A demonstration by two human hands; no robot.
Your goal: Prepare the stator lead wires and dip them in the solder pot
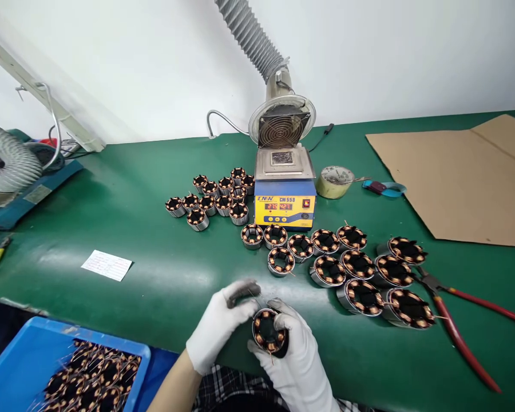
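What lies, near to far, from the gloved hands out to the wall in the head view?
The stator in the right hand, lone stator, stator row, yellow solder pot, extraction fan, ribbed hose.

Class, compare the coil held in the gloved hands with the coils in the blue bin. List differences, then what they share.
The held coil is one piece, gripped between the left hand and right hand over the near edge of the table; the binned coils lie heaped in the blue bin. The held coil shows its black centre openly; the binned coils overlap in a jumble. Both have copper windings around a dark core.
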